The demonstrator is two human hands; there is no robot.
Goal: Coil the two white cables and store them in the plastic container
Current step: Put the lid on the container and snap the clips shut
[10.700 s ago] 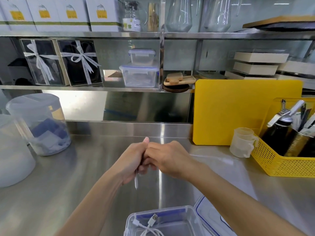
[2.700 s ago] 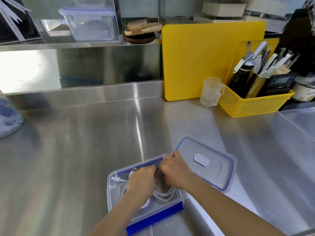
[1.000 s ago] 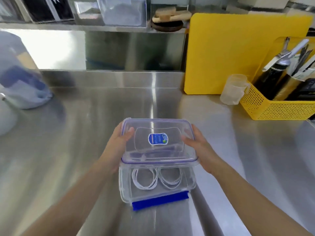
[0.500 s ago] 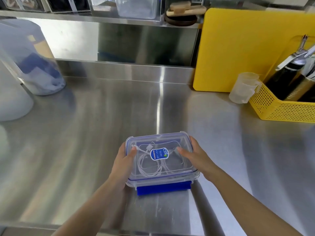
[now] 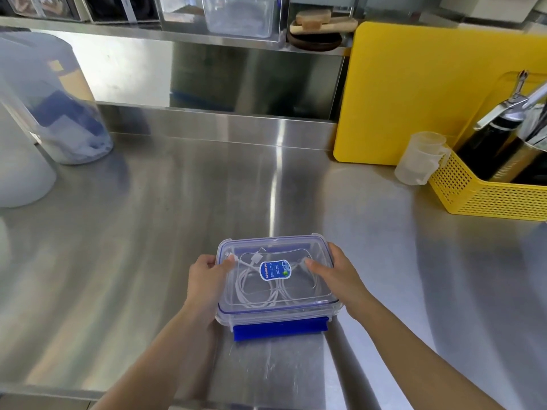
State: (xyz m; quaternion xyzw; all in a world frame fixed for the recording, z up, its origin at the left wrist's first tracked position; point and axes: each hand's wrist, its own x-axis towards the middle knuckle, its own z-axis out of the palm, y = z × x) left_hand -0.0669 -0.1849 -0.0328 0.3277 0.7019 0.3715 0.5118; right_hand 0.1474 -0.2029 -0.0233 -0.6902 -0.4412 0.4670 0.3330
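One clear plastic container (image 5: 276, 316) sits on the steel bench (image 5: 148, 232), near its front edge, with one clear lid (image 5: 275, 276) lying on top of it. Through the lid two coiled white cables (image 5: 260, 291) can be seen inside, side by side, their plugs toward the far left corner. One blue oval sticker (image 5: 274, 270) marks the middle of the lid. One blue clasp (image 5: 281, 327) juts out flat along the container's near edge (the clasps on the other sides cannot be made out).

Two bare hands grip the box from either side. The left hand (image 5: 207, 279) wraps the left end, thumb pressed down on the lid's top and fingers out of sight below. The right hand (image 5: 334, 276) wraps the right end in the same way, thumb on the lid, the rest curled around the rim.

At the back right one yellow cutting board (image 5: 414, 93) leans upright against the wall. Just beside it stands one small translucent measuring cup (image 5: 420, 158), touching one yellow perforated basket (image 5: 485, 196) that holds a dark bottle (image 5: 491, 143) and some utensils, too cut off to count. At the far left stand two large translucent tubs (image 5: 59, 113), one partly out of frame. One shelf (image 5: 177, 34) runs above the bench.
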